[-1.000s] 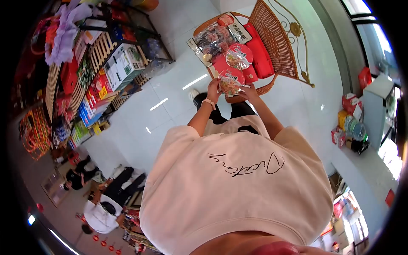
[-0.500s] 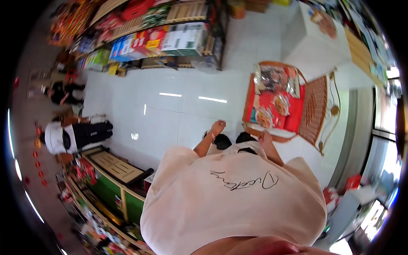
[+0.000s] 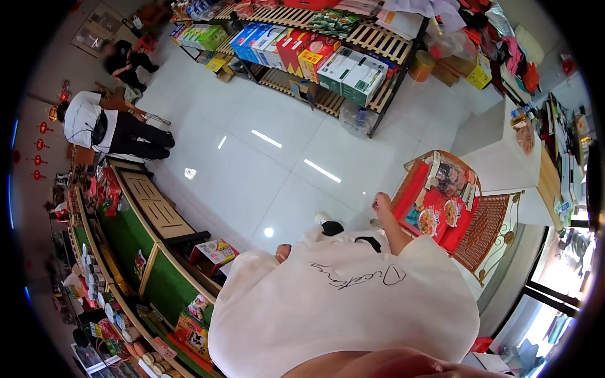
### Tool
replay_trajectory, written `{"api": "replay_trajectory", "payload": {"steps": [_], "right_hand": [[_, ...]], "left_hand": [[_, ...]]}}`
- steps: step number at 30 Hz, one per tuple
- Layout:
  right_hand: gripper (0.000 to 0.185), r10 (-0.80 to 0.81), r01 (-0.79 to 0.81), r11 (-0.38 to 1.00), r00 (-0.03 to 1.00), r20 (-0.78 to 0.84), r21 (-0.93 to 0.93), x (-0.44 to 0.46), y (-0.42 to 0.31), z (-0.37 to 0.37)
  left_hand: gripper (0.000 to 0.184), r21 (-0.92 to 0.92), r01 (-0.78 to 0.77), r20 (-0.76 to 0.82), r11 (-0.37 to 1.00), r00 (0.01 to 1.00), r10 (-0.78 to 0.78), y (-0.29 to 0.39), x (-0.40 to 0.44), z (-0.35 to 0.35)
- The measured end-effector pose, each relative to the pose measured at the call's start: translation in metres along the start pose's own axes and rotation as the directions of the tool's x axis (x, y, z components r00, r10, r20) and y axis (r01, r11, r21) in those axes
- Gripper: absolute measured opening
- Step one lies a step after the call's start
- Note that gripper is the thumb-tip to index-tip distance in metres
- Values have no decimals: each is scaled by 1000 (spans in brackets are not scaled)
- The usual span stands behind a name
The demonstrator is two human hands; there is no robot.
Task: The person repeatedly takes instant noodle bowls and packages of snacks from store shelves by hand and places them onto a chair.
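Observation:
My right hand (image 3: 382,203) hangs over the floor just left of the wicker chair (image 3: 482,233), its fingers curled; whether it holds anything is too small to tell. Of my left arm only a small part (image 3: 283,251) shows beside the shirt, and the fingers are hidden. On the chair's red covering (image 3: 408,200) lie two round food packs, one (image 3: 428,220) nearer the front edge and another (image 3: 452,213) beside it. A clear pack of dark food (image 3: 449,177) rests behind them. Neither hand touches these packs.
Shelving with boxes (image 3: 353,77) stands ahead. A long display case (image 3: 151,252) runs along the left, with a carton (image 3: 214,253) near its end. A person in white (image 3: 85,120) bends at the far left; another in black (image 3: 121,62) sits behind. A white counter (image 3: 498,135) stands right.
The view has swung, so the chair now appears farther right and the display case shows. Both hands have left the round food pack they were touching and come apart, down beside my body.

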State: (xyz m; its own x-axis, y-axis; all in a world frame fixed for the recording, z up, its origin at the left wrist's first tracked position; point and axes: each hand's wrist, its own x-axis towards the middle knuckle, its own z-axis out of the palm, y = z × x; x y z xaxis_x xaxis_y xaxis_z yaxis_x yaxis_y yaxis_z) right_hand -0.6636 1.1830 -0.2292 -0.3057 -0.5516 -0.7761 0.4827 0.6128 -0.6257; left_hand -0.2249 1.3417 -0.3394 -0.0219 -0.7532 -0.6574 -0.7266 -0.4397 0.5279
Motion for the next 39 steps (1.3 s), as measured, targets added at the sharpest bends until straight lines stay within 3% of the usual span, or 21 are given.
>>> {"api": "replay_trajectory", "payload": {"steps": [3,5,6,8,9,12,13,16,17,19,20,21,23,26,28,30,32,34,37,39], "right_hand": [[5,-129,81,969,971,-199,-235,14,34,6],[17,-147,21,916,946,-287,-400,44,65,-6],[19,-110,-7,919,955,-276,-393,39,66,-8],[20,-71,-56,893,962,-263,-446,39,61,-10],[20,-70,-74,863,962,-264,-500,45,56,-12],[21,-126,-33,845,958,-258,-533,53,43,11],[22,-151,-7,852,954,-258,-524,52,36,18],[24,-45,-102,873,957,-287,-477,56,10,62],[23,-14,-109,908,957,-290,-405,68,9,75],[22,58,-134,959,955,-290,-250,99,21,97],[18,82,-152,952,963,-256,-266,110,19,110],[14,103,-164,945,970,-218,-284,118,1,143],[10,137,-191,934,972,-191,-300,141,-22,174],[11,79,-118,924,990,-120,-364,181,-67,214],[11,-1,-31,903,997,-74,-428,208,-89,245],[12,-76,77,859,997,23,-506,218,-117,287],[15,-131,162,781,987,96,-604,234,-140,326],[20,-145,178,711,984,106,-680,237,-143,343],[28,-224,218,579,969,103,-786,243,-153,382],[30,-144,148,624,987,73,-767,258,-142,392]], "left_hand": [[32,32,-133,-37,991,990,134,-7,14,-14],[32,-83,-182,-117,980,978,172,7,31,-28],[32,-166,-190,-162,968,973,164,17,40,-35],[32,-325,-132,-214,936,975,63,46,53,-52],[32,-362,-10,-198,932,978,-66,68,51,-63],[32,-720,38,-112,692,979,-170,84,67,-74],[28,-753,64,-74,655,981,-181,91,65,-81],[31,-573,31,-117,819,986,-120,68,78,-74],[31,-167,-218,-214,962,960,180,32,95,-59],[32,-418,101,-72,903,987,-144,24,95,-74],[31,-75,-24,-89,997,996,17,13,98,-83],[31,276,-150,-56,949,984,172,-6,121,-98],[28,202,-131,-70,971,987,147,-14,136,-134],[29,-305,112,-158,946,973,-166,18,162,-185],[29,-607,224,-117,762,923,-365,50,184,-224],[30,-839,279,-18,468,844,-536,73,214,-260],[29,-790,223,-71,572,892,-446,95,247,-290],[29,-844,92,-142,529,912,-384,124,268,-311],[28,-832,84,-147,549,920,-364,162,298,-339],[28,-844,72,-122,531,939,-322,165,315,-348]]}}
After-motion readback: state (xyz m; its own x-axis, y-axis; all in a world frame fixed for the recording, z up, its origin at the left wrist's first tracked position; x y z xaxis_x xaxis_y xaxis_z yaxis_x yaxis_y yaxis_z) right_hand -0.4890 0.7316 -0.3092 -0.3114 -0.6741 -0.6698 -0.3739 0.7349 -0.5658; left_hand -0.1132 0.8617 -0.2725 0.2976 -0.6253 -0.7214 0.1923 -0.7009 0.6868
